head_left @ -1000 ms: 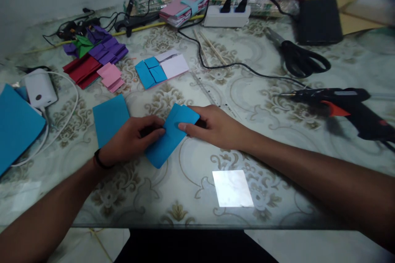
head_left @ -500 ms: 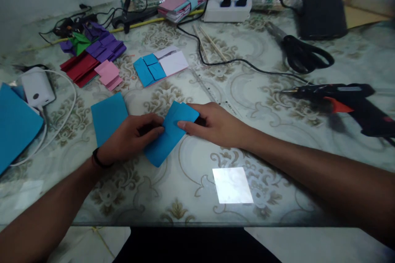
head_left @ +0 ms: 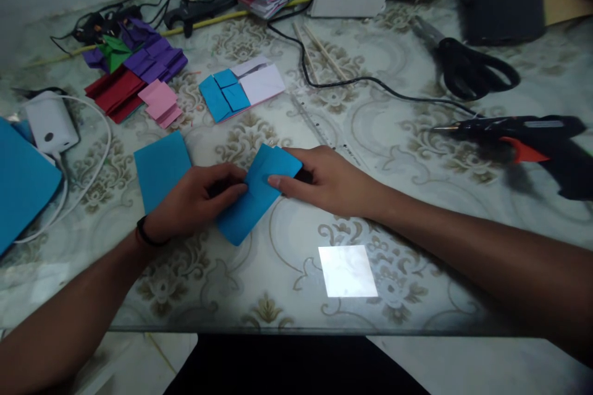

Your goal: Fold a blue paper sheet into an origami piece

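Between my two hands a folded piece of blue paper (head_left: 252,203) is held at a slant above the table. My left hand (head_left: 199,197) pinches its left edge between thumb and fingers. On the upper right end, my right hand (head_left: 324,179) grips it, thumb on top and fingers hidden behind. Another blue paper piece (head_left: 161,163) lies flat beside my left hand, partly covered by it. Farther back lies a white card with blue folded paper (head_left: 226,95) on its left half. Pink folded paper (head_left: 160,103) and red folded paper (head_left: 115,94) lie to its left.
Black scissors (head_left: 472,71) and a glue gun (head_left: 519,133) lie at right. A black cable runs from the white power strip (head_left: 349,3). A clear ruler (head_left: 319,126) lies beyond my right hand. At left are a white device (head_left: 50,121) with its cable and a large blue sheet (head_left: 25,185).
The view has shifted slightly, so the things at the back sit higher and those at right farther right. Both hands keep their hold on the blue paper, nearly unmoved.
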The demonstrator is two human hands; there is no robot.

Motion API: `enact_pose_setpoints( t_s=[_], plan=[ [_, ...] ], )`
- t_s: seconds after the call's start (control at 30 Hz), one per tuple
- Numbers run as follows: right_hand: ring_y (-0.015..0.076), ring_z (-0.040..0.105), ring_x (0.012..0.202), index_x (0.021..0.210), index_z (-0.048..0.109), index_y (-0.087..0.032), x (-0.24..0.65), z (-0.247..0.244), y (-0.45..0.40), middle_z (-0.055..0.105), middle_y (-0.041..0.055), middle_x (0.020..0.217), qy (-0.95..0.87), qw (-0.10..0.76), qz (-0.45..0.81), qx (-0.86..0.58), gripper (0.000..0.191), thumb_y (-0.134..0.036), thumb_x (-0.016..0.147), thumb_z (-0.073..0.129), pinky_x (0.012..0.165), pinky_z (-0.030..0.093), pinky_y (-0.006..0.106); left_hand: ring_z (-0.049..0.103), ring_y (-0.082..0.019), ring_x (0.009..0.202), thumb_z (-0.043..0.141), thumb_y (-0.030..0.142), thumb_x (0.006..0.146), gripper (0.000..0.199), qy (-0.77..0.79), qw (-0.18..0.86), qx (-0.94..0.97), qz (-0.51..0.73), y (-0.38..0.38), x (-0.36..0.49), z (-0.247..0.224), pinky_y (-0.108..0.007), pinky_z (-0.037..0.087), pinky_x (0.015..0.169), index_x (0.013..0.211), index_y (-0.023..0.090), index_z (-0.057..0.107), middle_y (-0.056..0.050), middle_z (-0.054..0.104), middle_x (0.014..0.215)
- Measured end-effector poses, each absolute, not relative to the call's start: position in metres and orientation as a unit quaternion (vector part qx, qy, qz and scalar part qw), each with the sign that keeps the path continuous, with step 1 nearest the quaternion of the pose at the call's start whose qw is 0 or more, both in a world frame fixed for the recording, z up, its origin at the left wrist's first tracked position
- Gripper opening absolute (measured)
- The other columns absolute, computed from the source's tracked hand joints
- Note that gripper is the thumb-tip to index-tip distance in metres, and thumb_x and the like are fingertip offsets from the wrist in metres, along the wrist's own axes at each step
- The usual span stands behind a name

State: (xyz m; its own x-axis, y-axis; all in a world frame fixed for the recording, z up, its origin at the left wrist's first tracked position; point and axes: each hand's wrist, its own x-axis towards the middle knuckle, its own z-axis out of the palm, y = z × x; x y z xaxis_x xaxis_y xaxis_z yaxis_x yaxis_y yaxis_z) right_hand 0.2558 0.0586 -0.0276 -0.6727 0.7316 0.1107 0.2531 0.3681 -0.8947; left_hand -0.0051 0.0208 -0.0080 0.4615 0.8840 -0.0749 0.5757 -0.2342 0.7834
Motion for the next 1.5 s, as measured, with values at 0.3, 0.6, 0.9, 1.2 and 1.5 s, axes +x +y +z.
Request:
enact_pose_setpoints(
  t_s=[0.3, 0.6, 0.9, 1.2, 1.5],
  plan=[
    [0.0087, 0.046, 0.058, 0.082, 0.060, -0.017, 0.2563, -0.0291, 0.0585, 0.054, -0.0043, 0.064, -0.786, 0.254, 0.465, -0.318, 0.037, -0.051, 0.098, 0.064, 0.057, 0.034, 0.023, 0.066, -0.015, 0.074, 0.064, 0.038, 0.100, 0.021, 0.484, 0.388, 0.759, 0.198, 0.0208, -0.0046, -0.0087, -0.026, 0.051, 0.065, 0.106, 0.021, 0.075, -0.001, 0.077, 0.089],
    [0.0080, 0.045, 0.057, 0.083, 0.061, -0.017, 0.2566, -0.0287, 0.0589, 0.053, -0.0051, 0.063, -0.796, 0.255, 0.450, -0.313, 0.034, -0.047, 0.099, 0.063, 0.057, 0.033, 0.023, 0.063, -0.016, 0.072, 0.063, 0.041, 0.101, 0.022, 0.486, 0.393, 0.757, 0.192, 0.0212, -0.0052, -0.0085, -0.028, 0.049, 0.063, 0.106, 0.023, 0.074, -0.001, 0.075, 0.087],
    [0.0078, 0.044, 0.057, 0.081, 0.059, -0.018, 0.2565, -0.0279, 0.0588, 0.052, -0.0053, 0.062, -0.796, 0.255, 0.450, -0.315, 0.034, -0.046, 0.099, 0.063, 0.058, 0.033, 0.024, 0.064, -0.016, 0.073, 0.065, 0.041, 0.100, 0.019, 0.488, 0.399, 0.750, 0.200, 0.0209, -0.0060, -0.0098, -0.028, 0.049, 0.063, 0.105, 0.025, 0.074, 0.000, 0.076, 0.088],
    [0.0079, 0.046, 0.058, 0.083, 0.061, -0.017, 0.2556, -0.0286, 0.0590, 0.054, -0.0045, 0.065, -0.791, 0.250, 0.462, -0.314, 0.036, -0.048, 0.099, 0.063, 0.057, 0.034, 0.023, 0.066, -0.015, 0.076, 0.064, 0.037, 0.101, 0.020, 0.476, 0.393, 0.760, 0.203, 0.0205, -0.0057, -0.0086, -0.026, 0.051, 0.067, 0.106, 0.020, 0.074, -0.001, 0.077, 0.092],
    [0.0075, 0.046, 0.058, 0.083, 0.061, -0.016, 0.2538, -0.0270, 0.0594, 0.054, -0.0046, 0.064, -0.796, 0.252, 0.458, -0.303, 0.036, -0.048, 0.101, 0.059, 0.058, 0.036, 0.021, 0.065, -0.015, 0.074, 0.061, 0.041, 0.102, 0.025, 0.475, 0.399, 0.759, 0.200, 0.0200, -0.0064, -0.0109, -0.025, 0.049, 0.065, 0.103, 0.019, 0.074, -0.001, 0.076, 0.088]
  ],
)
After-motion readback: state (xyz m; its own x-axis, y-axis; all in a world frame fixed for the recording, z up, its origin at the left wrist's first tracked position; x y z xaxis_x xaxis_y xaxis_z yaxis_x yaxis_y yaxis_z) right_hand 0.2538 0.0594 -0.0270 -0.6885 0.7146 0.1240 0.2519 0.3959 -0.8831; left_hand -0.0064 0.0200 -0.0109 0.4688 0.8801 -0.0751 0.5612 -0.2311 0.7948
